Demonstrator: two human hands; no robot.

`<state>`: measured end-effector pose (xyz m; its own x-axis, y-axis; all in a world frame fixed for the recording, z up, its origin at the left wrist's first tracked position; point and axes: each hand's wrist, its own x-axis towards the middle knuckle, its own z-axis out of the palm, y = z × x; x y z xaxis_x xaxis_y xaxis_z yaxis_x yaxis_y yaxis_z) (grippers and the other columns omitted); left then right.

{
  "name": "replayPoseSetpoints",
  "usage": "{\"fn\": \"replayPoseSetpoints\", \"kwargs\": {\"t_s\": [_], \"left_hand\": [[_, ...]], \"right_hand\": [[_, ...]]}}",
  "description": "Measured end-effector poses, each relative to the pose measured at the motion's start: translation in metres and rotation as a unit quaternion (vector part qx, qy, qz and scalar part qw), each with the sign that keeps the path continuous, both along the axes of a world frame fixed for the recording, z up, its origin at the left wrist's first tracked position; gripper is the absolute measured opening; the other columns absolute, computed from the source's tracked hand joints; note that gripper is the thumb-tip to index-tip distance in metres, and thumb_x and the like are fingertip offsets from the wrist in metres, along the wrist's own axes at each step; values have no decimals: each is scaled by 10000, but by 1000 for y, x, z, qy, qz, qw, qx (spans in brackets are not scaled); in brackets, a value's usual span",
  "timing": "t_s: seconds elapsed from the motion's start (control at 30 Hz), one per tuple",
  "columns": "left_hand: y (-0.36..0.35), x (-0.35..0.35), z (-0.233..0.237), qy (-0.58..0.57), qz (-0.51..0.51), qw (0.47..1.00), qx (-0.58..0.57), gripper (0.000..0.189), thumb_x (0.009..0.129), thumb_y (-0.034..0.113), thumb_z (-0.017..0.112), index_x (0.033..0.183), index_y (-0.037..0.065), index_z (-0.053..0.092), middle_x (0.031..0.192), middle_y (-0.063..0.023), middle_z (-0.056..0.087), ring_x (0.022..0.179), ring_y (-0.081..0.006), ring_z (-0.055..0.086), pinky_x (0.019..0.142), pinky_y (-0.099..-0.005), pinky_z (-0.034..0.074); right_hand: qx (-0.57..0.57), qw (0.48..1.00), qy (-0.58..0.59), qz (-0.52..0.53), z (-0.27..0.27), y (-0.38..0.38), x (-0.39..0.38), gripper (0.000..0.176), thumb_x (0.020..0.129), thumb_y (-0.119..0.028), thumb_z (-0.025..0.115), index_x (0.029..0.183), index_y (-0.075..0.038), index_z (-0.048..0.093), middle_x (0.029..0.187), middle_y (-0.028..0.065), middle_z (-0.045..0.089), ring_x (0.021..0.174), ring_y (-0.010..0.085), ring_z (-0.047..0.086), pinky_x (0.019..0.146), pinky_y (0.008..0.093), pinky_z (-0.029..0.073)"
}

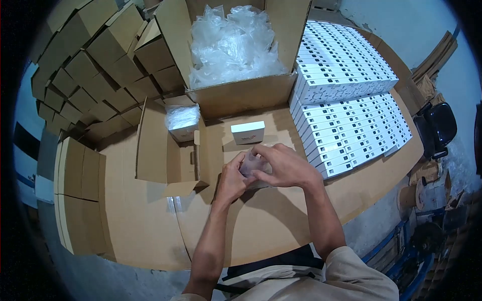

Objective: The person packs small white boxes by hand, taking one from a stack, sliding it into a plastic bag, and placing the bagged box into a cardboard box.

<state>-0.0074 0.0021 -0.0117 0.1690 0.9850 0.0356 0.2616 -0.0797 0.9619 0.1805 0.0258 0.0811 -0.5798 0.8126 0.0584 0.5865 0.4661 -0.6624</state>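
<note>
Handling of a clear bag appears to be the step in hand: above the counter, to the right of the carton, the thin film is grasped by the fingers of the left hand and of the right hand. Between the right thumb and forefinger a gap is left, with film showing in it. Whether anything is held inside the bag cannot be told, since much of it is covered by the hands. The next move is judged to call for a light grip and for the layers to be parted evenly, as such film could slip or crumple.

The carton itself stands with its flaps spread; a film-wrapped pack is held at its far end. To its right, beyond the hands, a single white box is set down. Behind it and rightward, a big box is heaped with clear plastic. Well to its right, white boxes are ranked in a stack. Behind it and leftward, brown boxes are piled.
</note>
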Motion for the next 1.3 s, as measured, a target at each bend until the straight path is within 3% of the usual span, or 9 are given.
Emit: {"fn": "replayPoseSetpoints", "kwargs": {"t_s": [0.17, 0.37, 0.57, 0.87, 0.97, 1.07, 1.1, 1.23, 1.3], "left_hand": [[0, -2, 4, 15, -8, 1000, 1, 513, 752, 67, 872, 1216, 42, 656, 1028, -142, 759, 961, -238, 731, 839, -383, 558], [-1, 2, 10, 42, 7, 999, 7, 622, 721, 147, 913, 1286, 64, 666, 1054, -138, 767, 976, -238, 738, 854, -384, 577], [1, 0, 6, 14, 11, 999, -27, 604, 736, 202, 922, 1267, 48, 680, 1051, -131, 765, 963, -219, 737, 853, -377, 579], [1, -2, -3, -75, -16, 995, -59, 518, 762, 160, 909, 1209, 18, 691, 1036, -94, 763, 957, -176, 719, 857, -350, 571], [0, -1, 7, -71, 4, 992, -100, 489, 779, 137, 896, 1207, 16, 691, 1044, -90, 765, 961, -167, 715, 868, -336, 568], [6, -6, -14, -58, 11, 997, -45, 480, 782, 136, 895, 1199, 12, 693, 1051, -93, 765, 964, -165, 715, 875, -335, 568], [6, -5, -12, -61, 15, 997, -52, 481, 780, 127, 898, 1192, 5, 683, 1056, -88, 757, 967, -159, 707, 874, -327, 566], [4, -4, 2, -42, 28, 998, -46, 479, 783, 140, 898, 1186, -4, 682, 1054, -91, 757, 962, -163, 709, 869, -329, 563], [3, -5, 3, -35, 41, 998, -43, 471, 785, 155, 897, 1179, -1, 691, 1044, -98, 764, 956, -173, 719, 866, -336, 564]], "right_hand": [[42, 997, 5, 58, -3, 5, 0, 233, 853, -133, 718, 1056, -19, 707, 1011, 221, 730, 939, 411, 702, 859, 479, 548], [-9, 1000, -2, -29, 5, 4, -5, 199, 871, -130, 681, 1043, -33, 698, 846, 205, 727, 872, 441, 691, 855, 510, 534], [138, 987, -56, -66, -4, 4, -6, 128, 893, -188, 751, 979, -95, 742, 772, 115, 729, 769, 325, 679, 856, 432, 487], [232, 960, 155, -40, -23, 11, -7, 122, 893, -179, 770, 842, -79, 721, 725, 44, 705, 685, 217, 609, 825, 364, 431], [253, 898, 318, -169, -43, 24, -8, 102, 970, -121, 672, 897, -55, 697, 647, 15, 610, 638, 119, 559, 708, 305, 421], [-32, 812, 496, -306, -43, 20, -3, 180, 1049, -151, 576, 949, -41, 677, 622, -54, 470, 629, 50, 455, 621, 247, 361], [-3, 803, 512, -304, -50, 25, -1, 285, 1101, -206, 463, 996, -10, 642, 628, -72, 395, 594, 50, 381, 571, 219, 304], [-11, 721, 640, -267, -79, 43, 9, 219, 1082, -155, 490, 1058, -2, 644, 729, -12, 513, 660, 50, 431, 613, 234, 356], [-24, 756, 589, -285, -84, 45, 9, 168, 1051, -83, 520, 1119, 4, 647, 850, 19, 599, 763, 68, 514, 678, 231, 418]]}}
